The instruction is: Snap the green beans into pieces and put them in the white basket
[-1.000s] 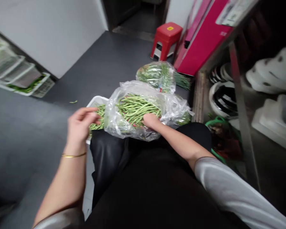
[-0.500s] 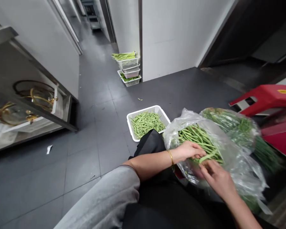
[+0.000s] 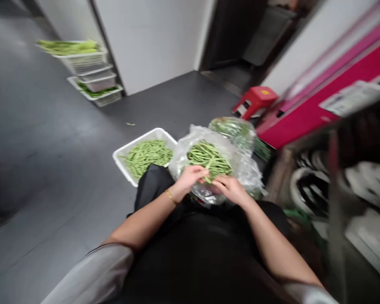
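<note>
Both hands work at the near edge of a clear plastic bag [image 3: 184,155] that holds a heap of green beans [image 3: 210,158]. My left hand [image 3: 191,176], a gold bangle at its wrist, is closed in a pinch on a green bean [image 3: 207,179]. Close by on the right, my right hand [image 3: 231,188] has its fingers pinched at the same bean's other end, though blur softens the detail. Left of the bag, a white basket [image 3: 123,169] on the floor holds many bean pieces [image 3: 148,155].
Behind the bag lies another plastic bag of greens [image 3: 234,130]. A red stool [image 3: 259,101] stands further back. Stacked white baskets [image 3: 96,80] with vegetables stand against the wall at upper left. A shelf with white items [image 3: 372,183] is on the right.
The view has swung right, so the baskets and bag appear further left and the right-hand shelf shows. Both hands stay together over the beans, still pinching.
</note>
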Tool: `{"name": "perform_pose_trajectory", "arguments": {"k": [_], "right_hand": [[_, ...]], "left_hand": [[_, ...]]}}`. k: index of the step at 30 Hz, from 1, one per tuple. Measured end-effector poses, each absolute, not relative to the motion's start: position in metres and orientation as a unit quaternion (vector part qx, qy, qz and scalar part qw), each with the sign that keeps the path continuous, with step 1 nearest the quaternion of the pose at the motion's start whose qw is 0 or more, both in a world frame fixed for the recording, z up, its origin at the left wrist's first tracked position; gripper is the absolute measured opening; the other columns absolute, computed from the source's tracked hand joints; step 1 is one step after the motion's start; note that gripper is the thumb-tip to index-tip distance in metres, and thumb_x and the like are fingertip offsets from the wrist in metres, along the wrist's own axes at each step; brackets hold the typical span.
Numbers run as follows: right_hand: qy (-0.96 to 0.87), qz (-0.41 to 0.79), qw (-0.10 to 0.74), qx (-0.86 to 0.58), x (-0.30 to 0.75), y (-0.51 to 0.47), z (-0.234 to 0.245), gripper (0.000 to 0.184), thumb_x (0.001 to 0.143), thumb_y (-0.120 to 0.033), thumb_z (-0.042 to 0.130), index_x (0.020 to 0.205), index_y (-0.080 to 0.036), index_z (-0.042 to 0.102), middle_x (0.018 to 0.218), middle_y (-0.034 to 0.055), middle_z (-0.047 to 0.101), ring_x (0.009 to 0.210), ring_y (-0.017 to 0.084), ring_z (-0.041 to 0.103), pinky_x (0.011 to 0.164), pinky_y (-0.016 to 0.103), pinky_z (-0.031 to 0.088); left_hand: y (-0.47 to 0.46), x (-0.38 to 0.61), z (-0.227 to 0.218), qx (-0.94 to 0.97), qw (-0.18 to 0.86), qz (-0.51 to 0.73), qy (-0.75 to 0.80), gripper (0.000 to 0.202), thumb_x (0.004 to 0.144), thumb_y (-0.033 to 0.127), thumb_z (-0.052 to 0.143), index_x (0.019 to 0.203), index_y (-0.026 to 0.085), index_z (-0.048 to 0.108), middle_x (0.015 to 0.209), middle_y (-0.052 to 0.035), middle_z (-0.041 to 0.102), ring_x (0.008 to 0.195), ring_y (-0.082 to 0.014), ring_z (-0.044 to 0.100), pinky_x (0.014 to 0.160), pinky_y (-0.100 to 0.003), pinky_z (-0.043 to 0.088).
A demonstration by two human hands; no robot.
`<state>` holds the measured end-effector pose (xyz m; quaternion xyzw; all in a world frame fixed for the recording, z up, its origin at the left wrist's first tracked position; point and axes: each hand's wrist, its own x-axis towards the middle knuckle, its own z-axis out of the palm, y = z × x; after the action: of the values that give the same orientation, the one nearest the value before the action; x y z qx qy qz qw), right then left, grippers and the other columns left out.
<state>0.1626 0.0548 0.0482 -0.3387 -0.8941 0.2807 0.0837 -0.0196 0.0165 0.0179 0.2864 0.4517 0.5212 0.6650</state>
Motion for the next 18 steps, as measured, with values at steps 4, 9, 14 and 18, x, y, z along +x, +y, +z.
{"name": "perform_pose_trajectory", "arguments": {"k": [4, 9, 14, 18], "right_hand": [[-0.826, 0.407, 0.084, -0.381, 0.180, 0.065, 0.043, 0.039, 0.091, -0.041, 0.042, 0.068, -0.015, 0.060, 0.061, -0.0003, 0.057, 0.059, 0.011, 0.050, 0.060, 0.022, 0.037], [-0.677, 0.484, 0.311, -0.459, 0.178, 0.056, 0.028, 0.043, 0.088, -0.052, 0.041, 0.062, -0.018, 0.047, 0.049, -0.0036, 0.044, 0.048, 0.009, 0.043, 0.051, 0.022, 0.036], [-0.510, 0.621, 0.433, -0.409, 0.160, 0.037, 0.030, 0.046, 0.088, -0.059, 0.031, 0.064, -0.021, 0.040, 0.044, -0.0064, 0.035, 0.038, 0.008, 0.036, 0.041, 0.020, 0.032], [-0.693, 0.675, 0.003, -0.253, 0.173, 0.017, 0.027, 0.037, 0.082, -0.047, 0.052, 0.062, -0.016, 0.053, 0.047, -0.0044, 0.049, 0.038, 0.007, 0.043, 0.042, 0.019, 0.034]], "left_hand": [[0.029, -0.013, 0.015, 0.307, 0.670, 0.520, 0.433, 0.023, 0.062, 0.033, 0.076, 0.069, 0.013, 0.067, 0.073, -0.0040, 0.066, 0.060, -0.0105, 0.056, 0.059, -0.023, 0.045], [0.034, 0.008, 0.024, 0.261, 0.613, 0.568, 0.482, 0.023, 0.058, 0.029, 0.080, 0.071, 0.014, 0.068, 0.083, -0.0027, 0.067, 0.070, -0.0096, 0.056, 0.062, -0.019, 0.045], [0.036, 0.031, 0.032, 0.165, 0.690, 0.568, 0.418, 0.021, 0.062, 0.028, 0.078, 0.074, 0.015, 0.065, 0.091, -0.0040, 0.066, 0.082, -0.0150, 0.060, 0.069, -0.027, 0.051], [0.030, 0.032, 0.042, 0.210, 0.695, 0.567, 0.389, 0.018, 0.069, 0.027, 0.073, 0.078, 0.015, 0.064, 0.085, -0.0039, 0.066, 0.080, -0.0147, 0.062, 0.074, -0.029, 0.052]]}}
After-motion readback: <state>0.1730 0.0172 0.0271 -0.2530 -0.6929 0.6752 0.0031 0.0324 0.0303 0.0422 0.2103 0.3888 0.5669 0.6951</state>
